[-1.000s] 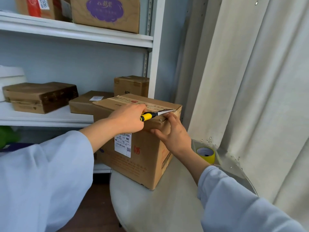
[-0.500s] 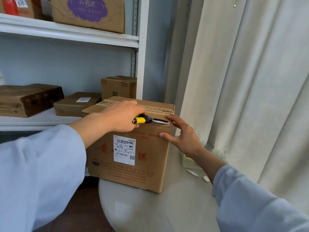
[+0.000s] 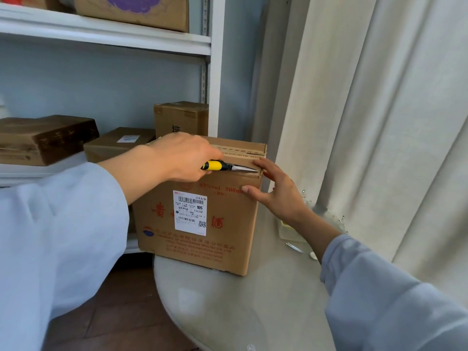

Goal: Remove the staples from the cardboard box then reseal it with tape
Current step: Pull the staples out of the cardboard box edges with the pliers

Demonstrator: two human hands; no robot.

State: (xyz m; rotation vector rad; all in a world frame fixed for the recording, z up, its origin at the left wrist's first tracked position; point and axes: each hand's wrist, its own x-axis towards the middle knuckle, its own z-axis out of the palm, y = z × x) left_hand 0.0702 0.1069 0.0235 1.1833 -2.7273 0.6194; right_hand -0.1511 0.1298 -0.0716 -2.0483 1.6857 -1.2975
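A brown cardboard box (image 3: 228, 239) with red print and a white shipping label stands on a round grey table (image 3: 240, 305). My left hand (image 3: 184, 157) grips yellow-handled needle-nose pliers (image 3: 228, 167), whose metal tips lie at the box's top front edge near the right corner. My right hand (image 3: 276, 193) rests on that corner with its fingers spread, the thumb on the front face and the fingertips at the top edge beside the plier tips. No staple is clear enough to make out.
Just behind the box is a white shelf unit (image 3: 212, 72) holding several brown boxes (image 3: 181, 120). A cream curtain (image 3: 367, 122) hangs close on the right. Behind my right wrist are a pale container (image 3: 288, 231), a small metal piece (image 3: 295, 248) and a white cap (image 3: 313, 255).
The view has swung, so the box's front face now faces me. My right hand slid from the top flap to the right corner. The pliers stay at the top edge.
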